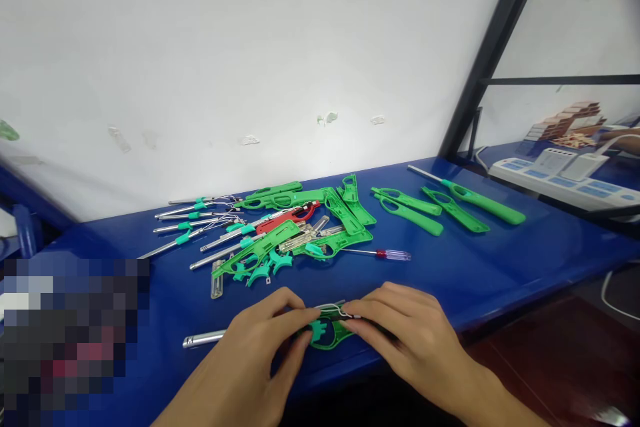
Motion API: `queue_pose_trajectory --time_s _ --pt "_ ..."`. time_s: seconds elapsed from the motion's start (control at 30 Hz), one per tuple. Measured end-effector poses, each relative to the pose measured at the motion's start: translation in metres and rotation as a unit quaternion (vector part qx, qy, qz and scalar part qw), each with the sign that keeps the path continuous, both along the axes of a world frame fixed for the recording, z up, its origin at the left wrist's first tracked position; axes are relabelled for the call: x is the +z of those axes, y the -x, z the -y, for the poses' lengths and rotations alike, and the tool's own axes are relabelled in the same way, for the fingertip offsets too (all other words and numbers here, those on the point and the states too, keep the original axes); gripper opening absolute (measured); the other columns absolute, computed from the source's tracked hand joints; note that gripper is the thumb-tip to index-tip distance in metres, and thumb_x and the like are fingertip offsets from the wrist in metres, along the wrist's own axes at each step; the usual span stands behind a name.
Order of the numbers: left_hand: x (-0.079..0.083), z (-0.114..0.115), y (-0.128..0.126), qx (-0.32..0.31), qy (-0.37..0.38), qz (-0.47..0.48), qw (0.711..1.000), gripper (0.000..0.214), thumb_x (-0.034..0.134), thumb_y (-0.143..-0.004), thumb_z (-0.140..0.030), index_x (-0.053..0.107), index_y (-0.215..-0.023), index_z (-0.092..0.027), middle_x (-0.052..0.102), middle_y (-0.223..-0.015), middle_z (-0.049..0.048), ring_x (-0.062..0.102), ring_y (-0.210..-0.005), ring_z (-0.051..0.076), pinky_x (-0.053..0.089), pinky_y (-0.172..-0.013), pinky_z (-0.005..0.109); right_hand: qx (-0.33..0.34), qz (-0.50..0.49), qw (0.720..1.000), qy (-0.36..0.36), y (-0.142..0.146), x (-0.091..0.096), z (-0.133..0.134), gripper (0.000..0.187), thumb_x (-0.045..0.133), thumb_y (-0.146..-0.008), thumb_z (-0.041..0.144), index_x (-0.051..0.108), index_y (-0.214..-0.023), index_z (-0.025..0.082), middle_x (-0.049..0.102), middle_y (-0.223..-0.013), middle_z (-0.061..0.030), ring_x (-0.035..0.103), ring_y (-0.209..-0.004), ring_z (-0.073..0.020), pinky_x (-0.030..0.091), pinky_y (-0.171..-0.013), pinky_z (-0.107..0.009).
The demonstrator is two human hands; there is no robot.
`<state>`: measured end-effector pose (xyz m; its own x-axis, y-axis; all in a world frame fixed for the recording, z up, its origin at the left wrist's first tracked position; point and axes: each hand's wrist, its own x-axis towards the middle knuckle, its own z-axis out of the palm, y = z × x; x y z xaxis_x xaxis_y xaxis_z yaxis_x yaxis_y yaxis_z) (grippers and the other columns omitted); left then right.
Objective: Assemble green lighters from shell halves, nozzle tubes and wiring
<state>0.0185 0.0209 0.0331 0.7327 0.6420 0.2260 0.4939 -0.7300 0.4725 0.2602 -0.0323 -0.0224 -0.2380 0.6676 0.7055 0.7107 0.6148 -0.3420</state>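
Near the table's front edge lies an opened long-nosed lighter with a green casing half [327,341], a teal plastic part [319,331] and a silver metal tube [203,339] pointing left. My left hand [260,337] is closed on the lighter, thumb and forefinger at the teal part. My right hand [407,320] pinches at the casing's other side, where a white wire [337,309] loops to its fingertips. The fingers hide much of the casing's inside.
Behind my hands are piled green casing halves, metal tubes with wires, a red casing [280,219], clear fuel tanks [217,280] and teal triggers [259,273]. A screwdriver [394,255] lies right of them. Beyond it sit more casings and an assembled lighter [487,205]. A wall stands behind.
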Motion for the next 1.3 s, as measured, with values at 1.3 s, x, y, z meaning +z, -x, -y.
queue_pose_trajectory --time_s 1.3 --pt "-0.026 0.002 -0.009 0.048 -0.229 0.022 0.972 0.024 0.047 -0.107 -0.012 0.066 -0.1 -0.023 0.072 -0.086 -0.0002 0.068 -0.073 0.019 0.057 -0.061 0.028 0.077 -0.08 0.994 0.024 -0.006 0.009 -0.001 0.01 0.072 -0.102 0.017 0.078 -0.11 0.02 0.084 -0.096 0.0003 0.078 -0.081 -0.0145 0.06 -0.074 -0.027"
